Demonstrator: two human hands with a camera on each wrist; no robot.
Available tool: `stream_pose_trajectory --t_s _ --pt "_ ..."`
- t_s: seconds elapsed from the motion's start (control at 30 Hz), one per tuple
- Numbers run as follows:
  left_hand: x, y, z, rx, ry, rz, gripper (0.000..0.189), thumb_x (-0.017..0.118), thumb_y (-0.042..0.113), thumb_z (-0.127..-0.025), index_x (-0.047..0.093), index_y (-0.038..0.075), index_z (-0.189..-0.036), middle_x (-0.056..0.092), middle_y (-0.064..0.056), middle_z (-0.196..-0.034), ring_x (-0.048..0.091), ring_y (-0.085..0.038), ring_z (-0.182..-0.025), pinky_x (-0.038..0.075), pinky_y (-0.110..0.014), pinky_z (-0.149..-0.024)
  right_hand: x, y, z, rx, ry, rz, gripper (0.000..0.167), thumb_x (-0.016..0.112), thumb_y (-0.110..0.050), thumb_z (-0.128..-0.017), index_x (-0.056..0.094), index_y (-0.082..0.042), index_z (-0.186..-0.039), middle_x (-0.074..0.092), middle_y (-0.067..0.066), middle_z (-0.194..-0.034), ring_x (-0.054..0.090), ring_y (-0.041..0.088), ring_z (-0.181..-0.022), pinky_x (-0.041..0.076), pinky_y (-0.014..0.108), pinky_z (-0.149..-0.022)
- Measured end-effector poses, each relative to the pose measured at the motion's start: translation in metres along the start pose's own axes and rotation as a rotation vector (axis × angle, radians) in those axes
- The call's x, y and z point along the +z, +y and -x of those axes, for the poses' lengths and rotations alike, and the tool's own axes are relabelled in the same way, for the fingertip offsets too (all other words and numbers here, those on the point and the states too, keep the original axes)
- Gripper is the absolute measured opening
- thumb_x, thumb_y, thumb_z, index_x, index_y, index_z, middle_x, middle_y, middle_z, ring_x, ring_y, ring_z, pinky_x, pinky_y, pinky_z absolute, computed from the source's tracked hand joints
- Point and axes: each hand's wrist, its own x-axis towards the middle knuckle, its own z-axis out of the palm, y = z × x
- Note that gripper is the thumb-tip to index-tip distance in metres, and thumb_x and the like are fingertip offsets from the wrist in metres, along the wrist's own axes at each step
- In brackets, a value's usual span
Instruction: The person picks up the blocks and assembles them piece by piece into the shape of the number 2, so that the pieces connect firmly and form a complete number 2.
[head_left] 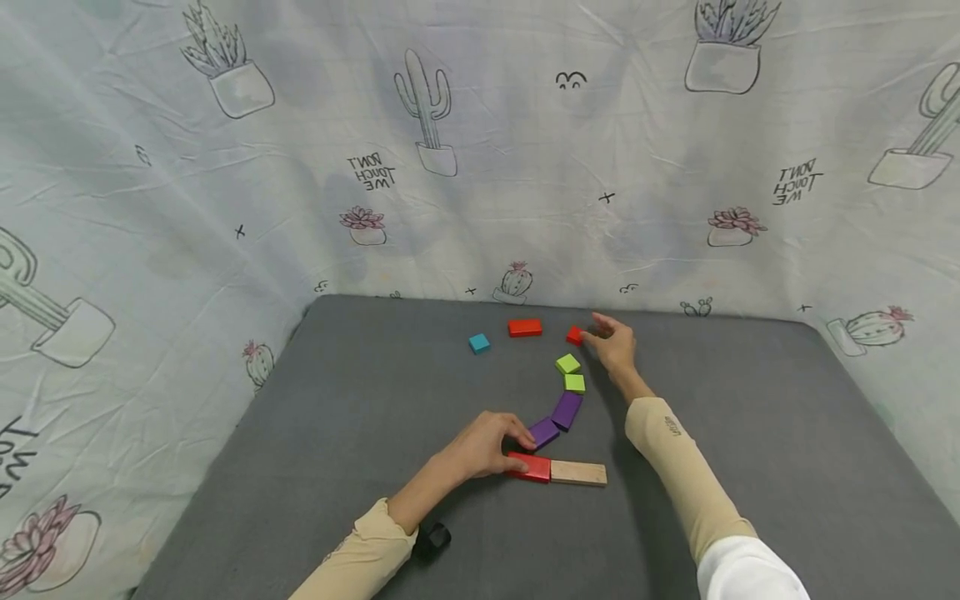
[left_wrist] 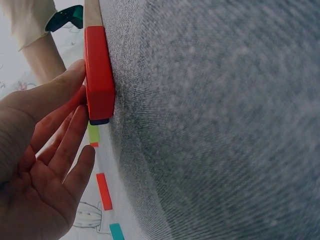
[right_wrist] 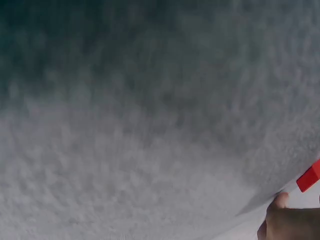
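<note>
My left hand (head_left: pixel 480 446) is at a red block (head_left: pixel 534 468) lying flat on the grey table. The thumb lies on this block and the index finger is behind it, pinching it; the other fingers spread loosely in the left wrist view. Just behind are two purple blocks (head_left: pixel 567 411), the nearer at the left fingertips. A plain wooden block (head_left: pixel 578 473) meets the red one end to end. At the far side, my right hand (head_left: pixel 615 343) has its thumb beside a small red block (head_left: pixel 574 335), fingers extended. Only part of that hand (right_wrist: pixel 290 222) shows in the right wrist view.
Two lime-green blocks (head_left: pixel 574 383) continue the curve from the purple ones toward the small red block. Farther left lie a longer red block (head_left: pixel 524 327) and a blue block (head_left: pixel 478 343). A patterned cloth (head_left: pixel 480 167) hangs behind the table (head_left: pixel 360 400).
</note>
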Motion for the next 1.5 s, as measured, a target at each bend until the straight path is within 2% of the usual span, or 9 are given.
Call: stream_pose_trajectory --t_s 0.13,0.27,0.37,0.57,0.67,0.8,0.93,1.27,1.5 --pt "0.001 0.0 0.0 -0.007 -0.006 -0.005 0.024 0.082 0.02 -0.077 0.077 0.015 -0.1 0.067 0.01 -0.103 0.06 -0.008 -0.103 0.047 -0.029 -0.094 -0.004 0.001 -0.001 0.018 -0.08 0.077 0.054 0.07 -0.002 -0.086 0.049 0.005 -0.136 0.049 0.025 -0.137 0.046 0.036 -0.127 0.04 0.043 -0.103" --pt "0.001 0.0 -0.001 -0.018 -0.011 -0.005 0.023 0.083 0.02 -0.076 0.077 0.016 -0.099 0.067 0.011 -0.102 0.06 -0.008 -0.103 0.047 -0.03 -0.094 -0.007 -0.002 -0.003 0.026 -0.14 0.17 0.053 0.071 -0.004 -0.086 0.051 0.004 -0.135 0.048 0.024 -0.137 0.046 0.037 -0.127 0.041 0.044 -0.102" --pt "0.001 0.0 -0.002 -0.018 -0.011 -0.002 0.023 0.082 0.02 -0.077 0.077 0.016 -0.099 0.067 0.011 -0.103 0.06 -0.008 -0.103 0.047 -0.03 -0.095 -0.007 -0.003 -0.004 0.013 -0.15 0.229 0.048 0.073 -0.005 -0.085 0.057 0.003 -0.13 0.053 0.023 -0.133 0.049 0.037 -0.123 0.04 0.046 -0.101" --pt "0.001 0.0 -0.002 -0.009 -0.006 0.004 0.024 0.083 0.02 -0.076 0.077 0.015 -0.099 0.067 0.01 -0.103 0.06 -0.008 -0.103 0.047 -0.029 -0.094 -0.005 -0.005 -0.001 -0.069 -0.14 0.312 0.037 0.073 -0.005 -0.084 0.064 0.007 -0.118 0.063 0.025 -0.118 0.054 0.039 -0.11 0.032 0.051 -0.103" --pt "0.001 0.0 -0.002 -0.01 -0.006 0.007 0.024 0.082 0.02 -0.077 0.077 0.015 -0.099 0.067 0.01 -0.103 0.06 -0.008 -0.103 0.047 -0.03 -0.094 -0.006 -0.008 0.0 -0.07 -0.126 0.295 0.035 0.073 -0.006 -0.084 0.065 0.007 -0.115 0.065 0.025 -0.111 0.055 0.039 -0.103 0.036 0.051 -0.098" --pt "0.001 0.0 -0.002 -0.011 -0.003 0.008 0.024 0.083 0.019 -0.076 0.077 0.015 -0.099 0.067 0.01 -0.103 0.06 -0.008 -0.103 0.047 -0.03 -0.094 -0.008 -0.01 -0.002 -0.06 -0.101 0.264 0.032 0.073 -0.008 -0.083 0.067 0.007 -0.111 0.066 0.024 -0.104 0.055 0.035 -0.097 0.044 0.045 -0.084" --pt "0.001 0.0 -0.002 -0.01 0.002 0.005 0.024 0.083 0.019 -0.076 0.078 0.015 -0.098 0.067 0.01 -0.102 0.06 -0.008 -0.103 0.047 -0.03 -0.094 -0.01 -0.01 -0.005 -0.091 -0.078 0.252 0.031 0.073 -0.009 -0.083 0.068 0.006 -0.109 0.066 0.022 -0.102 0.056 0.032 -0.092 0.046 0.04 -0.078" --pt "0.002 -0.001 -0.002 -0.016 0.002 0.011 0.023 0.083 0.019 -0.075 0.078 0.016 -0.097 0.067 0.011 -0.101 0.06 -0.008 -0.103 0.047 -0.031 -0.094 -0.01 -0.013 -0.006 -0.098 -0.067 0.203 0.034 0.074 -0.008 -0.081 0.067 0.005 -0.112 0.066 0.023 -0.107 0.061 0.033 -0.098 0.049 0.044 -0.085" --pt "0.001 0.0 0.001 0.017 0.02 0.004 0.024 0.083 0.018 -0.075 0.078 0.013 -0.098 0.067 0.009 -0.102 0.06 -0.008 -0.103 0.047 -0.028 -0.093 -0.009 -0.018 -0.003 -0.079 -0.098 0.139 0.036 0.074 -0.009 -0.082 0.067 0.002 -0.115 0.065 0.022 -0.112 0.06 0.033 -0.102 0.048 0.044 -0.089"
